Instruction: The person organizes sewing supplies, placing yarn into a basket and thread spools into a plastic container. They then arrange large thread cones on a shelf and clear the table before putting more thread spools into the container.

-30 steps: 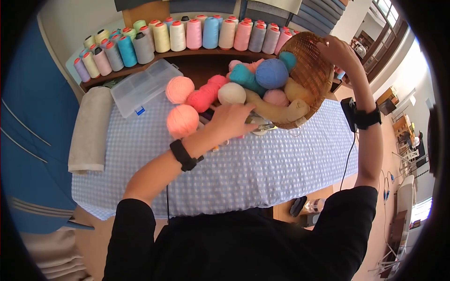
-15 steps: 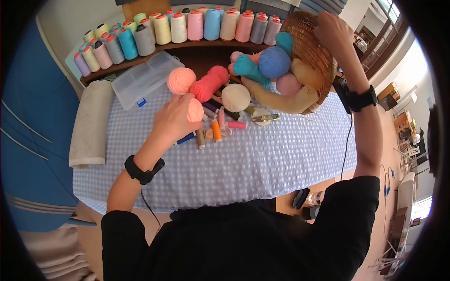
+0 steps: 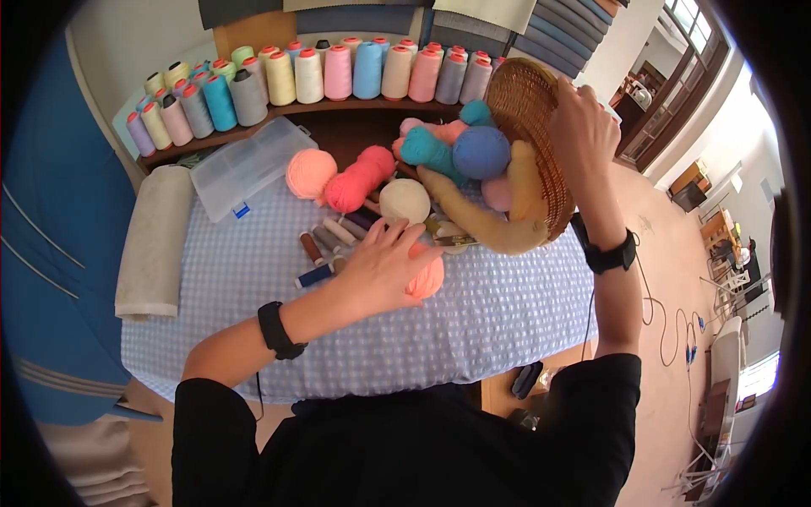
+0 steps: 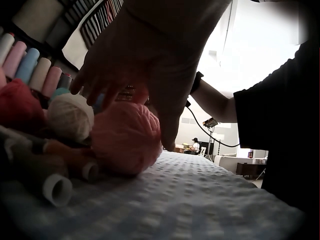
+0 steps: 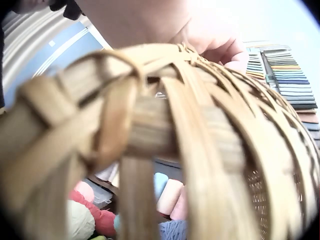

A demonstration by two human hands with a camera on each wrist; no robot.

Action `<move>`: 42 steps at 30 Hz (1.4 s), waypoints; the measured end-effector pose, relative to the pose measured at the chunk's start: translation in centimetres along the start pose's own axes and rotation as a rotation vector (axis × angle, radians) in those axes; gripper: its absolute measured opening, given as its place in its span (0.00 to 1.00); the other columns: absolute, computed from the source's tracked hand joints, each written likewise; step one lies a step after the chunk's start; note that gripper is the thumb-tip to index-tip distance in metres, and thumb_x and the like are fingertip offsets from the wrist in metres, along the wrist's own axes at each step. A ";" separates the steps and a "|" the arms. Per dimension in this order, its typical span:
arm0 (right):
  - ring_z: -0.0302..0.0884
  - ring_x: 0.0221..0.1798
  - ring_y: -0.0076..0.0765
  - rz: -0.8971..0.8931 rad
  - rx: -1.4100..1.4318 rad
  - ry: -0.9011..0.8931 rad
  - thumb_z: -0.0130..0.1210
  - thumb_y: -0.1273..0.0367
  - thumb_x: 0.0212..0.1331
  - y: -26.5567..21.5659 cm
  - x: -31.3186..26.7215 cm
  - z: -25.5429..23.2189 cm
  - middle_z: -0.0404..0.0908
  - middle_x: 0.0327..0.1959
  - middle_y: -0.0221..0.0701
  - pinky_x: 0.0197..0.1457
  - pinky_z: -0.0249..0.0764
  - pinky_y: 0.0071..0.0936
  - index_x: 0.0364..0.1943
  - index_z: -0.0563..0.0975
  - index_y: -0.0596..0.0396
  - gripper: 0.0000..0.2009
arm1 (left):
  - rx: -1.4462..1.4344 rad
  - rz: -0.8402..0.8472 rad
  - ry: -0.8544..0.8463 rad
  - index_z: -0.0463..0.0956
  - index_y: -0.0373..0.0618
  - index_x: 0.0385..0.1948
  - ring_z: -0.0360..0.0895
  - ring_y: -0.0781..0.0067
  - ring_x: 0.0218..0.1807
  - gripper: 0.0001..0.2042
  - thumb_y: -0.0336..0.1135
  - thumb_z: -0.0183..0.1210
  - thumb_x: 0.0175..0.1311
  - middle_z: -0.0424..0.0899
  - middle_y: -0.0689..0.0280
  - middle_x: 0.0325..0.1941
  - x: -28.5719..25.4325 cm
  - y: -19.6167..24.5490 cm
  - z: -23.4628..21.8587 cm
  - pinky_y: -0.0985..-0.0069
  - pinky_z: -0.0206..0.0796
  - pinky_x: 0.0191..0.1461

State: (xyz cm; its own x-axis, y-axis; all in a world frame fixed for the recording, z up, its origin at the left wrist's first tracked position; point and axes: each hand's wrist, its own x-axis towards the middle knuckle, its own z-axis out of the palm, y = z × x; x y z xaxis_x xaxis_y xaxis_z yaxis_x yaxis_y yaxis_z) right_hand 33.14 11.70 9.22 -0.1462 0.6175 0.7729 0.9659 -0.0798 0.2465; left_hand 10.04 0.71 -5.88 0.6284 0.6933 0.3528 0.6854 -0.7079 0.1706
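Peach yarn ball (image 3: 428,279) on counter (image 3: 481,329) partly covered by left hand (image 3: 380,266), fingers spread; tilted wicker basket (image 3: 517,97) gripped at rim by right hand (image 3: 585,131).

Clear plastic case (image 3: 245,173), blue latch (image 3: 241,210) on near edge. Left of case: pale cloth roll (image 3: 154,245); farther left, blue panel (image 3: 63,220). Behind case: shelf (image 3: 363,106) bearing upright coloured thread cones (image 3: 367,72). Beyond case, to right: fabric swatches (image 3: 553,38).

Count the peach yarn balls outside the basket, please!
2. One ball is beside the red yarn; the other ball is partly covered by the left hand. More might be hidden.
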 end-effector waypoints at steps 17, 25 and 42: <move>0.78 0.33 0.41 0.324 0.162 0.138 0.50 0.68 0.51 7.5 -3.1 0.8 0.76 0.36 0.32 0.33 0.73 0.35 0.54 0.74 0.42 0.21 | 0.063 -0.077 0.125 0.58 0.56 0.62 0.68 0.51 0.54 0.47 0.50 0.71 0.31 0.67 0.55 0.54 18.4 -5.6 2.1 0.58 0.61 0.53; 0.79 0.30 0.35 0.385 0.246 0.177 0.51 0.72 0.50 11.3 -6.3 2.2 0.79 0.37 0.31 0.35 0.74 0.30 0.52 0.76 0.46 0.21 | -0.049 -0.366 -0.085 0.61 0.53 0.57 0.72 0.47 0.51 0.43 0.53 0.70 0.31 0.72 0.48 0.49 19.2 -5.8 -1.8 0.59 0.66 0.52; 0.75 0.28 0.26 0.318 0.340 0.288 0.54 0.73 0.49 7.9 -5.0 -1.2 0.78 0.30 0.27 0.35 0.73 0.26 0.51 0.77 0.40 0.22 | 0.186 -0.477 -0.407 0.72 0.50 0.51 0.74 0.56 0.53 0.35 0.51 0.68 0.35 0.77 0.57 0.50 16.5 -12.1 -0.6 0.52 0.62 0.55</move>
State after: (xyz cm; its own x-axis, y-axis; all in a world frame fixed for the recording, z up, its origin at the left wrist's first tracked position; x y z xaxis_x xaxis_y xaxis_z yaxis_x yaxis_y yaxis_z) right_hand 41.22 7.01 7.99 0.1577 0.3613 0.9190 0.9798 0.0589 -0.1913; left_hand 11.89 20.65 -1.51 0.3034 0.9470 -0.1051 0.9528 -0.3000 0.0475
